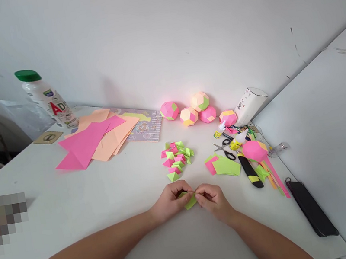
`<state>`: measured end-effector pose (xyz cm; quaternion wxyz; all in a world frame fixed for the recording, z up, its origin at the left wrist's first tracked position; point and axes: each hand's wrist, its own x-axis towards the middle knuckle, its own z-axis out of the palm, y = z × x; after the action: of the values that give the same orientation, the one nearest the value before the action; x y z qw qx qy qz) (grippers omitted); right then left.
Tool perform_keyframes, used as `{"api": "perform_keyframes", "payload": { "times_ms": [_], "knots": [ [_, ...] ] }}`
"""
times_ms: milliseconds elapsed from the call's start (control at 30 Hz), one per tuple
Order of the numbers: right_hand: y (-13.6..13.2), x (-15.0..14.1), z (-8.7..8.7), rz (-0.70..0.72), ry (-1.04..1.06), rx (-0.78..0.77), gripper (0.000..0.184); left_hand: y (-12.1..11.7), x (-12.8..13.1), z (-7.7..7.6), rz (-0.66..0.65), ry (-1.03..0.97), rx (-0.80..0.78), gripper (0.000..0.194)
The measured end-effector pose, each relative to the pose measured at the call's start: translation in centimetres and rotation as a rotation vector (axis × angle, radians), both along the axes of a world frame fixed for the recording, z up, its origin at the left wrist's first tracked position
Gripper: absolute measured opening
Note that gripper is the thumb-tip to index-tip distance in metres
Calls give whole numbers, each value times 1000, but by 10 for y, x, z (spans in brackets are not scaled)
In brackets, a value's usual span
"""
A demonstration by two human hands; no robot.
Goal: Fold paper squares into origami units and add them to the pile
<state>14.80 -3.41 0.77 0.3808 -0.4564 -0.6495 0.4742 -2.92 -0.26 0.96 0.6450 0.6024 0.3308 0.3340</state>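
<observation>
Near the front of the white table, a small green piece of paper [190, 202] is pinched between both hands. My left hand [173, 200] is closed on its left part, thumb on top. Fingertips of my right hand [213, 202] close on its right edge, touching the left fingertips. Part of the paper is hidden under the fingers. Just beyond them lies a cluster of small folded pink and green paper pieces [177, 158]. To the right are flat green paper pieces [226, 166] with pink ones partly under them.
Scissors [228, 150], glue bottles [239, 140], a black utility knife [251, 172] and a black phone-like case [312, 208] lie right. Paper balls [189, 116] line the wall beside a white cylinder [251, 105]. Left are pink and orange sheets [88, 143], a notebook [144, 127] and a bottle [50, 100].
</observation>
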Motion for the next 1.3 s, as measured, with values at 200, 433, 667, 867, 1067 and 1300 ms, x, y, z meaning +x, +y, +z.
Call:
{"api": "perform_keyframes", "payload": {
  "times_ms": [200, 433, 667, 867, 1067, 1300],
  "knots": [
    [-1, -2, 6, -16, -32, 37, 20, -2, 1, 1, -30, 56, 3, 12],
    [-1, 1, 4, -168, 136, -129, 18, -1, 2, -2, -17, -30, -87, 15],
    [3, 5, -6, -278, 317, -164, 16, -1, 1, 2, 32, -147, -197, 23],
    [1, 3, -7, -228, 158, -139, 17, -1, 0, 1, 1, -217, -300, 30],
    [1, 3, -11, -217, 153, -110, 21, -1, 2, -3, 5, -164, -340, 36],
    [2, 4, -12, -193, 150, -88, 22, 0, 1, 0, -39, -169, -302, 31]
  ]
}}
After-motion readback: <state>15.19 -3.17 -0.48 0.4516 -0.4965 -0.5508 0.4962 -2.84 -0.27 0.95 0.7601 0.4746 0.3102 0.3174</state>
